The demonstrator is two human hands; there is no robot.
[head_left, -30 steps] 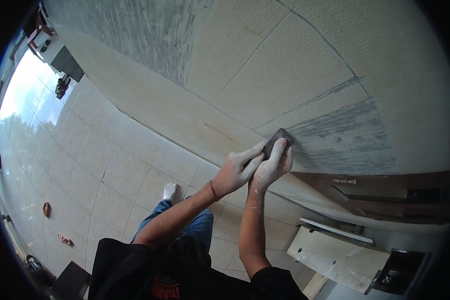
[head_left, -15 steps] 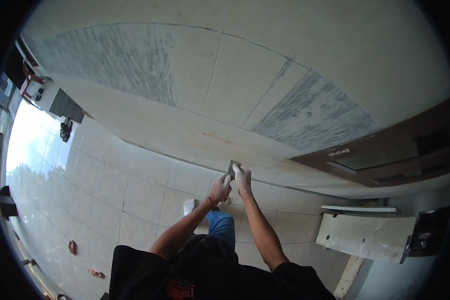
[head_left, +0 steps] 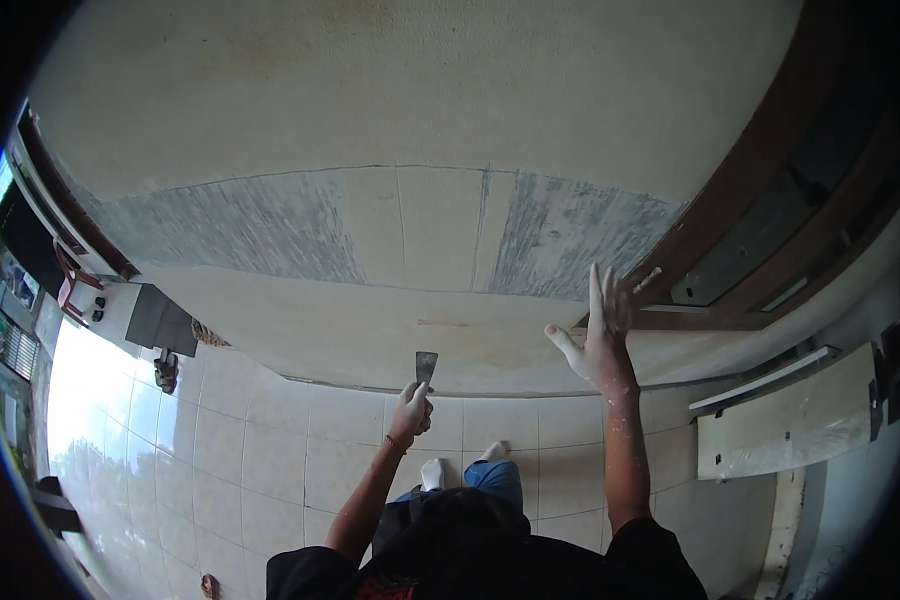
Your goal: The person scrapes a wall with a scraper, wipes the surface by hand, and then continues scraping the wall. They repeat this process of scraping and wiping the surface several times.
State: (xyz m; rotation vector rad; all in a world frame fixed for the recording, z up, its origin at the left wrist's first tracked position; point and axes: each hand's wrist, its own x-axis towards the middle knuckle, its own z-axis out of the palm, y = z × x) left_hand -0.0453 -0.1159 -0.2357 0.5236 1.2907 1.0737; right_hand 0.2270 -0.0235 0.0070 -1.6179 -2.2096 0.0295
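My left hand [head_left: 411, 411], whitened with dust, is closed around the handle of a putty knife [head_left: 426, 367], its flat metal blade pointing up toward the wall. My right hand [head_left: 603, 335] is raised to the right with its fingers stretched and thumb spread, holding nothing. It is also coated white. Behind it stands a cream wall [head_left: 430, 110] with a band of grey scraped patches. The left grey patch [head_left: 240, 230] is long, and the right grey patch [head_left: 560, 240] lies just beyond my right fingertips. Pencil-like lines mark the pale stretch between them.
A brown framed door [head_left: 740, 250] with a handle is on the right. Below it, a wrapped pale panel [head_left: 785, 420] leans near the wall. Glossy tiles [head_left: 270, 440] cover the floor. At the left are a grey block [head_left: 160, 318] and a red chair [head_left: 70, 275].
My hands have parted. The right one has let go of the putty knife and moved right and up, opening. The left one keeps the knife, and the view has shifted up the wall.
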